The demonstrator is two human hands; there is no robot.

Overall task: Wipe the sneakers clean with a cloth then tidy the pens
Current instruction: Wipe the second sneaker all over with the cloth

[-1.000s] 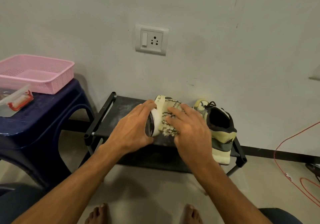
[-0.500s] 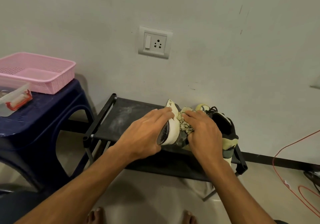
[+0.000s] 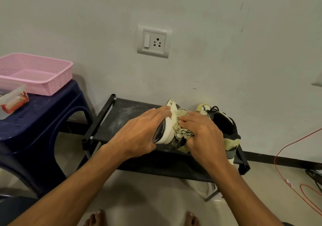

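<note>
Cream sneaker, centre frame, is gripped by my left hand. My right hand bunches the cloth against it.

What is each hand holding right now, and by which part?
The left hand grips the sneaker by its sole; the right hand clutches a bunched cloth against the sneaker's side.

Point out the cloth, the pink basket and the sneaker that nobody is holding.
cloth [image 3: 182, 133]: head view, on its crumpled patterned fold.
pink basket [image 3: 45, 87]: head view, on its front wall.
free sneaker [image 3: 231, 143]: head view, on its yellow heel.
</note>
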